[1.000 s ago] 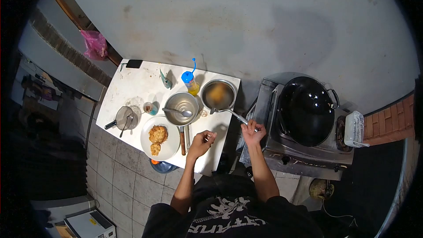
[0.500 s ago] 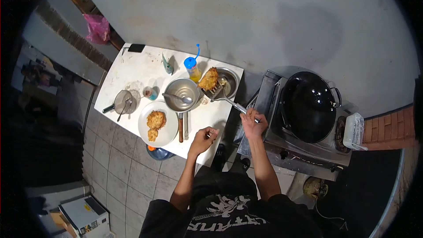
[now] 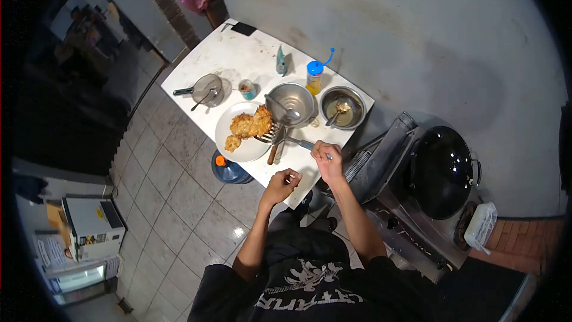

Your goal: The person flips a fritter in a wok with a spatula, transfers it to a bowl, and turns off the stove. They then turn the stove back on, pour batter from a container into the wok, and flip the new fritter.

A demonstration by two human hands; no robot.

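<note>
My right hand [image 3: 328,161] is wrapped round the handle of a slotted spatula [image 3: 290,138]. The spatula's head reaches over the right edge of a white plate [image 3: 250,156], with a golden fried fritter [image 3: 262,120] at its tip. That fritter overlaps another fried fritter [image 3: 241,126] on the plate, and a smaller fried piece [image 3: 232,143] lies beside it. Near the front edge of the table, my left hand [image 3: 282,186] has its fingers curled in, with nothing showing in them. Behind the spatula stands a metal saucepan [image 3: 298,92] with a wooden handle, partly covered by the spatula.
A metal bowl [image 3: 357,120] with a spoon and some liquid stands at the table's right. Behind are an oil bottle [image 3: 314,73] with a blue cap, a small jar [image 3: 246,89] and a strainer [image 3: 212,81]. A black wok [image 3: 442,173] sits on the stove to the right.
The spatula and its fritter have moved left from over the metal bowl to the plate. My right hand has shifted left with it, and the camera view has turned.
</note>
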